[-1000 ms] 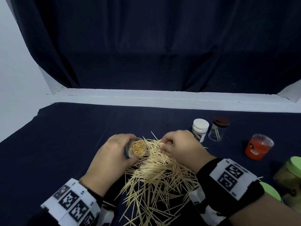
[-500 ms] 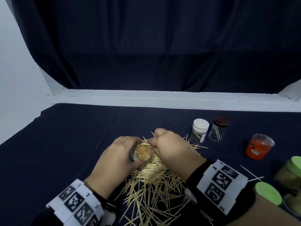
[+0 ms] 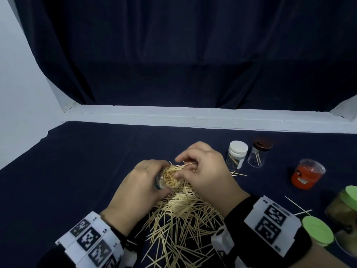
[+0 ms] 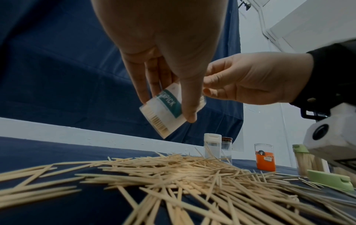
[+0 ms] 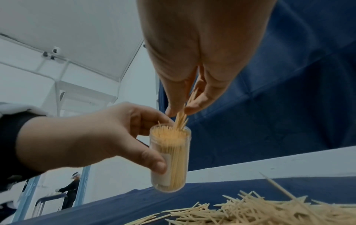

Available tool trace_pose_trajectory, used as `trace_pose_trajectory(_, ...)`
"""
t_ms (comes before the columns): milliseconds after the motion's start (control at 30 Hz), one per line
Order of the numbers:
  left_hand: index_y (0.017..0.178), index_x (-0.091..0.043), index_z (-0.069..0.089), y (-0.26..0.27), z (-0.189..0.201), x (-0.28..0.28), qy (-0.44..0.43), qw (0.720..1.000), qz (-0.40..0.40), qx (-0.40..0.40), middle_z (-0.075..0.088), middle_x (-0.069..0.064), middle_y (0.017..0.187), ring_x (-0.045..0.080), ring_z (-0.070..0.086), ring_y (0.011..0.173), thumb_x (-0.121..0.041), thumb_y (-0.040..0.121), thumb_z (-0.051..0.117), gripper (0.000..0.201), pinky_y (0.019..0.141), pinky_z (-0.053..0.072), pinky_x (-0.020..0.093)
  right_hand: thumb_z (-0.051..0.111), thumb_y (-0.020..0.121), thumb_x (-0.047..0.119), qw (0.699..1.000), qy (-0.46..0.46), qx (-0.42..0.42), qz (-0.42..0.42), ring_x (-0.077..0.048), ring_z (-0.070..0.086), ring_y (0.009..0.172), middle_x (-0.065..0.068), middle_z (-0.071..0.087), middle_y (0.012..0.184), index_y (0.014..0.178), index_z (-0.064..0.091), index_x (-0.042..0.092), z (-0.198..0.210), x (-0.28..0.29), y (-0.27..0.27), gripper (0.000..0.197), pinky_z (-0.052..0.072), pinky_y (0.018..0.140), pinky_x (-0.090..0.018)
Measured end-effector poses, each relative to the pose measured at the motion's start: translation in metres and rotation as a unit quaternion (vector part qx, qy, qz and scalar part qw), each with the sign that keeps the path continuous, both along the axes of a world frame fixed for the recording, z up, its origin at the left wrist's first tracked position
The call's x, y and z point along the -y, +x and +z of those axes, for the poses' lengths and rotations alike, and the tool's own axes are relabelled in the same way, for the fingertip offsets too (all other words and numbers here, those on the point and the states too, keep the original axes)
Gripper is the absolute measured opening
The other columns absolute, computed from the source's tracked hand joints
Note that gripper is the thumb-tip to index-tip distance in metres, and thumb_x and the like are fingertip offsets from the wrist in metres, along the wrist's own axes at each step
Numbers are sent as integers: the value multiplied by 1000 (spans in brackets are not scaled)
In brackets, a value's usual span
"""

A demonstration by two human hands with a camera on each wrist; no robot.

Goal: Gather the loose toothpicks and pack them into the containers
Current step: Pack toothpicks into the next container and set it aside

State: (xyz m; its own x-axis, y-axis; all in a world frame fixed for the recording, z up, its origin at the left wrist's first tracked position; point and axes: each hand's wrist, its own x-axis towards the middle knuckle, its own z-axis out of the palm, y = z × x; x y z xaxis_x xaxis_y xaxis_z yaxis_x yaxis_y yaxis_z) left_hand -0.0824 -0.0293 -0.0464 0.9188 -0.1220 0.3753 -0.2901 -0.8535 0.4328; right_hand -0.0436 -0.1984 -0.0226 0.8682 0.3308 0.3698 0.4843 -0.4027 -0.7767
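My left hand (image 3: 141,187) grips a clear toothpick container (image 5: 170,158) above the table, tilted, its mouth packed with toothpicks. My right hand (image 3: 201,171) pinches a small bunch of toothpicks (image 5: 181,118) whose lower ends stand in the container's mouth. In the left wrist view the container (image 4: 169,109) shows a green label, with the right hand (image 4: 246,80) just beyond it. A big loose toothpick pile (image 3: 183,215) lies on the dark cloth under both hands.
To the right stand a white-capped vial (image 3: 236,154), a brown-capped vial (image 3: 259,152), an orange jar (image 3: 307,174) and a green-lidded jar of toothpicks (image 3: 345,211). A green lid (image 3: 316,230) lies near my right wrist. A white ledge (image 3: 193,118) borders the far side.
My right hand has moved left from the pile to the container's mouth with a pinch of toothpicks. The left hand kept holding the container and shifted slightly right.
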Motion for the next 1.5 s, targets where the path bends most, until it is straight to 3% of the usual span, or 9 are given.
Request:
trace_pose_trajectory(167, 111, -25, 63, 0, -2, 1, 5, 999, -17, 28, 60, -18, 103, 0, 50, 101, -27, 63, 85, 53, 80, 37, 9, 77, 70, 4, 999, 30, 26, -9, -2, 58, 76, 12, 58, 74, 72, 74, 13, -8, -6, -4, 10, 40, 64, -6)
trace_pose_trajectory(500, 109, -23, 65, 1, -3, 2, -3, 998, -29, 60, 59, -20, 100, 0, 53, 97, -26, 59, 87, 55, 82, 40, 14, 76, 73, 2, 995, 90, 13, -27, -3, 61, 68, 8, 63, 75, 75, 75, 11, -18, -3, -8, 9, 50, 64, -15)
trace_pose_trajectory(733, 112, -23, 64, 3, -5, 1, 4, 999, -23, 36, 60, -17, 104, 2, 52, 101, -30, 61, 86, 56, 84, 35, 8, 71, 82, 11, 996, 88, -13, -31, -1, 61, 70, 8, 67, 81, 78, 73, 23, -4, 14, -7, 13, 46, 61, -9)
trace_pose_trajectory(867, 115, -22, 63, 1, -2, -4, -3, 1000, 7, 30, 57, -18, 104, 4, 53, 102, -25, 63, 86, 57, 88, 40, 16, 58, 91, 37, 986, -62, -85, -126, 1, 53, 63, 7, 62, 75, 87, 66, 23, -2, 52, 7, 17, 38, 58, -17)
trace_pose_trajectory(1033, 116, -18, 64, 0, 0, -4, -5, 1000, 13, 27, 61, -12, 104, 9, 55, 102, -25, 62, 86, 58, 90, 47, 26, 40, 87, 68, 881, -395, -223, -137, -20, 55, 95, -8, 56, 111, 106, 53, 12, -33, 85, 19, 61, 42, 75, -31)
trace_pose_trajectory(1167, 117, -21, 62, -1, 2, 0, -1, 1000, 6, 17, 58, -16, 105, 6, 52, 104, -26, 64, 85, 58, 90, 42, 20, 55, 66, 81, 864, -423, -262, -77, -20, 53, 103, -7, 46, 124, 121, 46, 10, -38, 75, 18, 91, 46, 83, -33)
trace_pose_trajectory(1300, 119, -22, 61, 0, 0, 2, 7, 1000, 4, 8, 53, -21, 104, -1, 47, 104, -27, 65, 85, 59, 87, 32, 6, 77, 59, 65, 866, -438, -235, -51, -22, 48, 115, -5, 44, 127, 124, 39, 14, -39, 48, 10, 92, 45, 93, -34)
trace_pose_trajectory(1400, 119, -24, 61, 0, -1, 1, 9, 1000, 4, 3, 55, -19, 107, -3, 45, 104, -28, 66, 84, 58, 84, 30, 2, 76, 74, 41, 883, -412, -220, -51, -21, 53, 109, -5, 49, 124, 114, 40, 13, -40, 36, 8, 61, 42, 79, -28)
trace_pose_trajectory(1500, 119, -25, 60, 0, -1, 2, 11, 1000, 10, -1, 58, -16, 110, -1, 47, 105, -29, 67, 83, 57, 88, 33, 9, 63, 85, 16, 895, -394, -195, -72, -19, 53, 89, -4, 55, 105, 99, 35, 14, -43, 34, 10, 30, 38, 69, -25)
